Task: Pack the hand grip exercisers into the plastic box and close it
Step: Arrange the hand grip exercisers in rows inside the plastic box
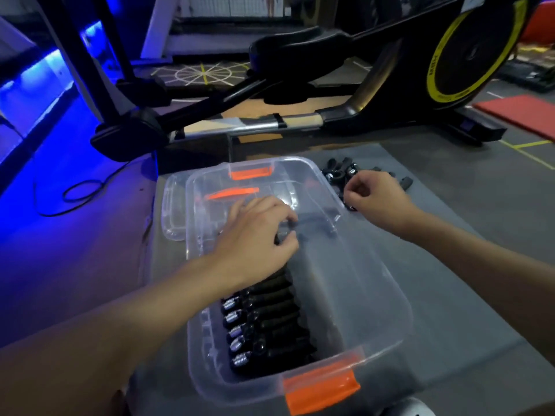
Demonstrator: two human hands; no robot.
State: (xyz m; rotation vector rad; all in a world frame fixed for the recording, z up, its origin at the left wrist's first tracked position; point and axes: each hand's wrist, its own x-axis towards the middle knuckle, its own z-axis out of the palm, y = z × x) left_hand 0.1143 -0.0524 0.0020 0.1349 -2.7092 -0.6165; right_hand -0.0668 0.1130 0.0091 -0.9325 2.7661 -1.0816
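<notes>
A clear plastic box (pixel 387 298) with orange latches lies open on a grey mat. Along its left side sits a row of several black hand grip exercisers (pixel 264 328) with silver springs. My left hand (pixel 258 232) is inside the box beyond that row, fingers closed on another black exerciser (pixel 312 225). My right hand (pixel 375 193) is outside the box's far right corner, fingers curled over a loose pile of black exercisers (pixel 339 172) on the mat; its fingertips pinch one at the pile's near edge. The clear lid (pixel 172 211) lies tucked under the box's far left.
A black exercise bike with a yellow-rimmed flywheel (pixel 468 52) stands just beyond the mat. A black cable (pixel 81 190) loops on the blue-lit floor at left. A red mat (pixel 519 112) lies at far right. The grey mat (pixel 468 241) extends to the right of the box.
</notes>
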